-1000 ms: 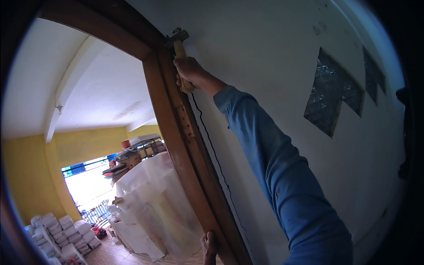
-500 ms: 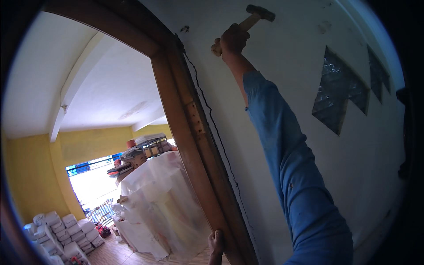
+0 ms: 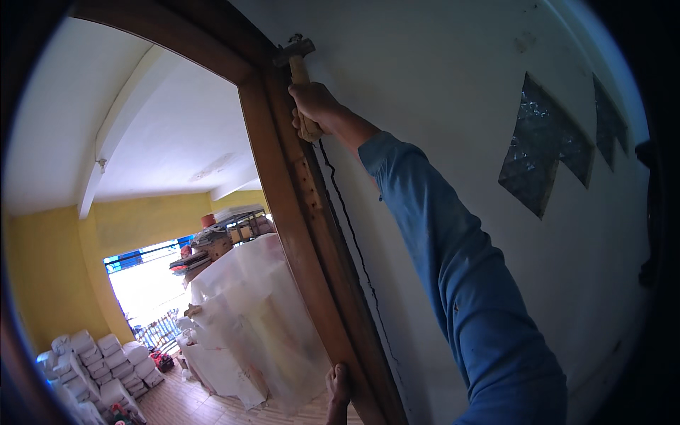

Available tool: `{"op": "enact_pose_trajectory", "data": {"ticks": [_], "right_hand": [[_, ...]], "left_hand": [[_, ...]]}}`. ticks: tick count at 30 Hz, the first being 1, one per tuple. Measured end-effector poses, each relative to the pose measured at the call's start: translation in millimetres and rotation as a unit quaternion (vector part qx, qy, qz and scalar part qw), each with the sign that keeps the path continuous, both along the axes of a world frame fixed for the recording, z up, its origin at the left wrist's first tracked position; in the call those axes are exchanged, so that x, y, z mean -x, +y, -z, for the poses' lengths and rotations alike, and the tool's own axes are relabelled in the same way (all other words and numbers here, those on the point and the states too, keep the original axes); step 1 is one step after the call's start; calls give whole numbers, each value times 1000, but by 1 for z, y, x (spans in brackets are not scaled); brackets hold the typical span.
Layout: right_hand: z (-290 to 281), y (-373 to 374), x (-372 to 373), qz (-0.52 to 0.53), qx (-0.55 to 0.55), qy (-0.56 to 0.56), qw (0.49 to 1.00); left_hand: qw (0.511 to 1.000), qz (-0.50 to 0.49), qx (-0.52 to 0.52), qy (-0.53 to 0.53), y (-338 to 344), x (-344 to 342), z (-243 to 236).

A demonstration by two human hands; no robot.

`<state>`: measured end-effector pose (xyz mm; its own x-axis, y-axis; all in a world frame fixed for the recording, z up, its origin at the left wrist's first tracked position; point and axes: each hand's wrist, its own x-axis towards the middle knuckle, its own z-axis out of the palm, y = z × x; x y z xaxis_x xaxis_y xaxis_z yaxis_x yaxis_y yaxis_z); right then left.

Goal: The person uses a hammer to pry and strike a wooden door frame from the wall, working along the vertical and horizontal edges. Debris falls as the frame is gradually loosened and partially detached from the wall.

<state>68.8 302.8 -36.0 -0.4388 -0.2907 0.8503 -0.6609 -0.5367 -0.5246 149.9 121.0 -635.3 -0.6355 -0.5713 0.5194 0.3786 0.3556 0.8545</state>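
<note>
Cracked white wall point(image 3: 418, 92) borders the wooden door frame point(image 3: 304, 248), yellow wall point(image 3: 42, 269) beyond. Swung in from the frame's right, the hammer point(image 3: 298, 69) now sits at its upper edge, suggesting a blow; right hand point(image 3: 316, 105) wraps the handle tightly. Left hand point(image 3: 338, 384) rests against the frame's lower edge, grip unclear.

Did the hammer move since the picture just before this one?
Yes. Judged against the wooden door frame, the hammer in the right hand has swung left and down, from over the white wall to the frame's outer edge.
</note>
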Motion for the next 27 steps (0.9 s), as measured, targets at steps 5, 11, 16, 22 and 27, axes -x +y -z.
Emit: {"op": "enact_pose_trajectory", "data": {"ticks": [5,11,16,22,27], "right_hand": [[-4,36,17,115,-39,53,991],[-23,66,25,81,314,-35,945],[-25,24,16,126,336,-7,933],[-3,-3,25,78,-28,1,997],[22,-1,38,50,-101,108,988]], "left_hand": [[1000,-8,25,3,-5,0,2],[1000,2,-4,7,0,0,-4],[1000,5,-11,-3,4,-4,-7],[1000,6,24,-7,0,-8,-4],[998,29,51,-8,-9,-3,0]]}}
